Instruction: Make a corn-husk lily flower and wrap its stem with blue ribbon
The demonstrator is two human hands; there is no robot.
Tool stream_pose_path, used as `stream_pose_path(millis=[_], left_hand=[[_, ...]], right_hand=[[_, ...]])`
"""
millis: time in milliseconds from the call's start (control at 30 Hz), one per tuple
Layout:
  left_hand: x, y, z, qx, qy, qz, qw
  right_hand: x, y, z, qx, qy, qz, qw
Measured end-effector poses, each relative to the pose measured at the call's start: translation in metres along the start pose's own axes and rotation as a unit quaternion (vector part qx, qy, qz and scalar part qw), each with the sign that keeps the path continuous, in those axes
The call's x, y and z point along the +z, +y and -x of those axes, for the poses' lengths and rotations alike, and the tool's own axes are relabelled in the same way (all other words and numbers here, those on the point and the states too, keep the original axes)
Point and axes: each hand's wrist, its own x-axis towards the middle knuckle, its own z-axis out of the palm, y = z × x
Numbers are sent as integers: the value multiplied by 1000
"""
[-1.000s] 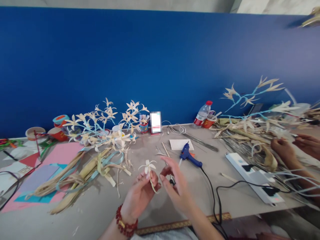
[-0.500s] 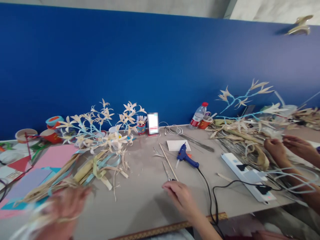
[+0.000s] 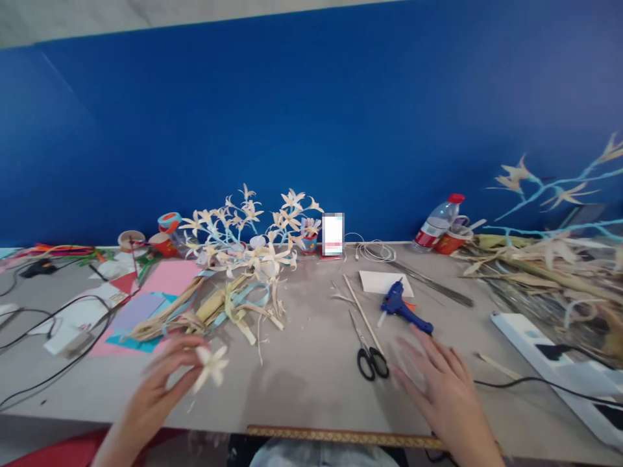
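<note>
My left hand pinches a small cream-white flower between thumb and fingers, above the front left of the table. To the right, my right hand is spread and slightly blurred, its fingertips close to the handle of a blue glue gun. Whether they touch it I cannot tell. The glue gun lies partly over a white card. Black-handled scissors and a thin stick lie left of this hand.
Behind my left hand are tied dried husks and sheets of pink paper. Branches with cream flowers stand at the back. A bottle leans at the back right. A white power strip lies at right.
The view has turned left, and the co-worker's hands are out of sight. My right hand has moved to the glue gun's handle with fingers spreading. The flower in my left hand now shows clearly.
</note>
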Motion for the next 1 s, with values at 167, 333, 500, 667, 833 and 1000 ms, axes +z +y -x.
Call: stream_pose_path(millis=[167, 333, 500, 667, 833, 1000], left_hand=[[31, 1, 7, -26, -87, -41, 995], [37, -7, 18, -95, -21, 51, 994], [33, -11, 25, -103, 93, 133, 981], [20, -18, 42, -116, 146, 147, 971], [12, -31, 46, -142, 160, 158, 964], [35, -35, 29, -146, 71, 183, 970]], right_hand=[[9, -35, -17, -44, -109, -93, 989], [53, -118, -56, -205, -224, -104, 947], [132, -192, -112, -216, -297, -72, 927], [158, -211, -139, -217, -290, -77, 929], [107, -175, -122, -206, -276, -139, 928], [62, -116, -97, 122, -248, -495, 824]])
